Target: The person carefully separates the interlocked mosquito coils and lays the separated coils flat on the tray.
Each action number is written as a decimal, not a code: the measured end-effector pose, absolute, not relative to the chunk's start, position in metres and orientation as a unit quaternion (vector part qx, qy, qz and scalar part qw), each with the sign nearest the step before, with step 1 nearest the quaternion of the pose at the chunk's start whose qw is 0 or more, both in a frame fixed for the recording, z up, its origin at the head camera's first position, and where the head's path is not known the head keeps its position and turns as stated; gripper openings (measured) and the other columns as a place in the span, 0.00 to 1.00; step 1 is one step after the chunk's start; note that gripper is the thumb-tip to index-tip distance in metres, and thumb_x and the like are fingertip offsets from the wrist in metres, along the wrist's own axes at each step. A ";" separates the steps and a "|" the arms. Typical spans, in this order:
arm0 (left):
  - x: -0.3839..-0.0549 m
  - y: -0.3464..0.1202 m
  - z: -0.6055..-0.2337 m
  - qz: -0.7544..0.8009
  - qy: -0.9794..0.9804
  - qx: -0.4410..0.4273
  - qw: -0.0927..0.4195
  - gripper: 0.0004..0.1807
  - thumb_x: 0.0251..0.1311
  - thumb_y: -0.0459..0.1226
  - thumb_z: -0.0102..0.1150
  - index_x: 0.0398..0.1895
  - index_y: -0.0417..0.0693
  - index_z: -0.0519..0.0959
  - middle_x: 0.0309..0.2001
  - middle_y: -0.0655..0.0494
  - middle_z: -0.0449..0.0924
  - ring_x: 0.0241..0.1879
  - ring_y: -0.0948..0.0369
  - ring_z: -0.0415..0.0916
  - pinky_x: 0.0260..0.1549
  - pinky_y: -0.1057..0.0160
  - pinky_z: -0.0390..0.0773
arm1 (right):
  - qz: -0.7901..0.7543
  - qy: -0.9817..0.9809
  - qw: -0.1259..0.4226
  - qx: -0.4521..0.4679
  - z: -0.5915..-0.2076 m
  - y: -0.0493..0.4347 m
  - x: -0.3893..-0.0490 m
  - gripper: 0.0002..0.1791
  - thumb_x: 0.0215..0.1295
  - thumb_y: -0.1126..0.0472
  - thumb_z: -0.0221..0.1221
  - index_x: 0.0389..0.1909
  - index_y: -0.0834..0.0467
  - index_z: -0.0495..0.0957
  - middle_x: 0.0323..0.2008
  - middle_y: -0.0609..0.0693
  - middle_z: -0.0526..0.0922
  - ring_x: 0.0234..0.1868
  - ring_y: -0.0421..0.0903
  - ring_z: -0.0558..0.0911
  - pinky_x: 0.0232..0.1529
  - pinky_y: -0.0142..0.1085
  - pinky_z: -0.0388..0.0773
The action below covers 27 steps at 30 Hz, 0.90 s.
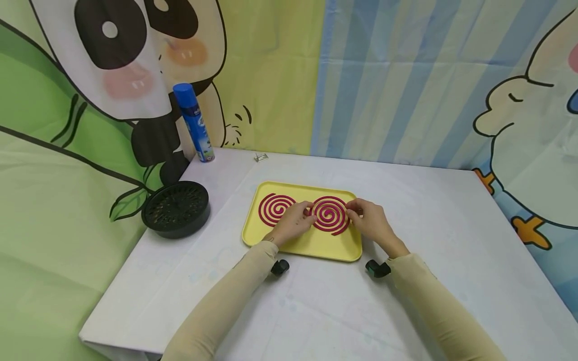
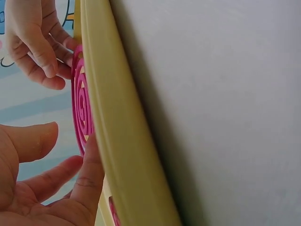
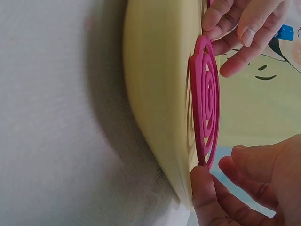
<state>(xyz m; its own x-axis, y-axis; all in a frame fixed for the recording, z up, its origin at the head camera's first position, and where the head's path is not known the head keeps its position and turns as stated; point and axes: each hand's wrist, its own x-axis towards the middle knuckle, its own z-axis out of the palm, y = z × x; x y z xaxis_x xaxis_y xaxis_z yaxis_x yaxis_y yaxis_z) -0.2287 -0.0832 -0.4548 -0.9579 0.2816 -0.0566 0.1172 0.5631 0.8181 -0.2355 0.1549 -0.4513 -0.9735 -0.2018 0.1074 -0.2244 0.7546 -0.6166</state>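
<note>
Two crimson mosquito coils are side by side at a yellow tray [image 1: 322,250]. At opposite edges of the right coil [image 1: 328,214] are my left hand [image 1: 292,223] and right hand [image 1: 374,220]. Fingertips of the left hand touch its left rim, with the thumb held apart in the left wrist view. On the other rim, the right fingertips [image 3: 202,181] meet the coil from its edge, and that thumb also stands away from it. A thin gap shows between this coil and the tray in the right wrist view. My left hand partly covers the left coil [image 1: 261,210].
A black round holder with a slotted top [image 1: 176,228] stands at the table's left edge. Behind it is a blue spray can [image 1: 197,131]. Small metal stands [image 1: 260,157] lie near the back edge of the white-covered table [image 1: 429,210]. Printed curtains hang behind.
</note>
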 end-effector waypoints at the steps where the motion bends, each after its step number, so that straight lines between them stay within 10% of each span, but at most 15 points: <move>1: -0.228 -0.083 -0.455 0.455 0.879 0.113 0.090 0.24 0.72 0.39 0.58 0.68 0.40 0.73 0.47 0.48 0.79 0.43 0.57 0.74 0.42 0.61 0.77 | 0.330 -0.937 0.018 0.114 -0.451 0.155 -0.235 0.12 0.73 0.59 0.59 0.51 0.61 0.81 0.47 0.57 0.86 0.49 0.54 0.85 0.46 0.46 0.85; 27: -0.228 -0.082 -0.457 0.457 0.878 0.115 0.090 0.25 0.71 0.39 0.58 0.68 0.40 0.72 0.60 0.44 0.78 0.44 0.58 0.75 0.42 0.63 0.77 | 0.323 -0.937 0.013 0.132 -0.451 0.153 -0.232 0.11 0.73 0.60 0.60 0.50 0.60 0.82 0.44 0.55 0.86 0.45 0.51 0.83 0.44 0.43 0.82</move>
<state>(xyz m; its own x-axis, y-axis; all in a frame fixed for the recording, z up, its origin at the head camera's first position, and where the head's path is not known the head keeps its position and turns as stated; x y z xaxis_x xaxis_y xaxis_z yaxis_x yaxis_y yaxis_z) -0.2279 -0.0815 -0.4572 -0.9570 0.2853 -0.0532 0.1201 0.5564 0.8222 -0.2317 0.1534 -0.4509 -0.9646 -0.2400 0.1092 -0.2564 0.7569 -0.6012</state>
